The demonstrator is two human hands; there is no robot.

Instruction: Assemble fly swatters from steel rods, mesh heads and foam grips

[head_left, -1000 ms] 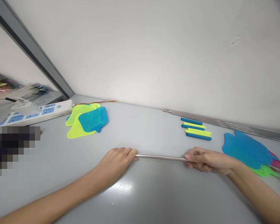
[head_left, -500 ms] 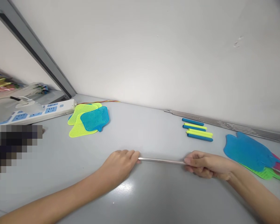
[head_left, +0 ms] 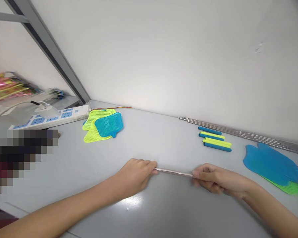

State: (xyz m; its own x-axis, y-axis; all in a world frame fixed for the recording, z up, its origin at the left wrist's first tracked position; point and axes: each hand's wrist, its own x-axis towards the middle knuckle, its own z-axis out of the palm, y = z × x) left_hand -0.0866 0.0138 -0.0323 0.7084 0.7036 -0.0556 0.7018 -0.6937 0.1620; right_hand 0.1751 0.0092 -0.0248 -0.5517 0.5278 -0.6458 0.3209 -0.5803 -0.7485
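Between my two hands runs a thin silver telescopic rod [head_left: 176, 172], held nearly level above the grey table. My left hand [head_left: 138, 172] is closed round its left end, and the fingers hide that tip. On the right, my right hand [head_left: 211, 178] pinches the rod between thumb and fingers. A step in thickness shows on the rod near the left hand. Behind my right hand lie several blue and yellow handle sleeves [head_left: 215, 139]. Yellow and blue fly swatter heads [head_left: 109, 125] are piled beyond my left hand.
Long silver rods [head_left: 238, 132] lie along the wall at the back right. Blue swatters [head_left: 270, 163] overlap a green one at the right. A white power strip [head_left: 64, 115] with plugs stands at the left, near a grey metal frame [head_left: 52, 46] and bagged goods [head_left: 10, 87].
The exposed length of rod between my hands has become shorter, and a step in it now shows near my left hand. The whole view has shifted slightly, with things appearing further right.
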